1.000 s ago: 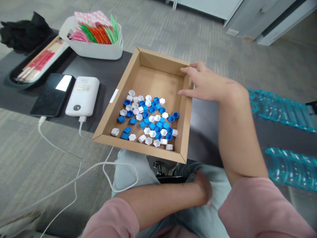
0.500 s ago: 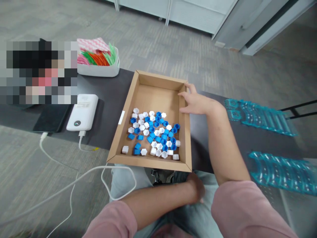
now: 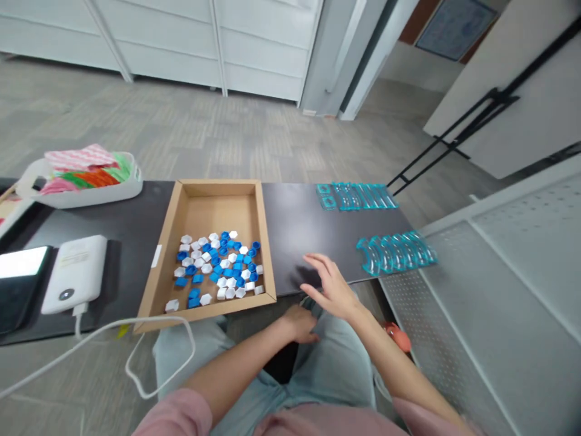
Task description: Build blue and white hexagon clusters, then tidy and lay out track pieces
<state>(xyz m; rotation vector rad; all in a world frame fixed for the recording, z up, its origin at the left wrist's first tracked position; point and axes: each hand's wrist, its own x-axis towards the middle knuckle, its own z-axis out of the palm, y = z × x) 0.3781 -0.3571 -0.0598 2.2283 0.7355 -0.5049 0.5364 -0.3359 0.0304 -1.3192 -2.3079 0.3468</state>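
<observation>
A shallow cardboard tray (image 3: 166, 236) lies on the dark table (image 3: 299, 224) and holds several small blue and white hexagonal pieces (image 3: 218, 266). My right hand (image 3: 329, 284) hovers open over the table's near edge, to the right of the tray, fingers spread and empty. My left hand (image 3: 299, 322) rests on my lap below the table edge; its fingers are curled under and mostly hidden.
Two rows of clear teal plastic pieces (image 3: 356, 195) (image 3: 394, 252) lie at the table's right end. A white power bank (image 3: 75, 272) with a cable, a phone (image 3: 18, 281) and a white bin of coloured packets (image 3: 86, 178) sit left. A perforated grey panel (image 3: 476, 290) stands right.
My right hand has let go of the tray's right wall and drawn back toward me over the table's edge. The view has swung up and to the right.
</observation>
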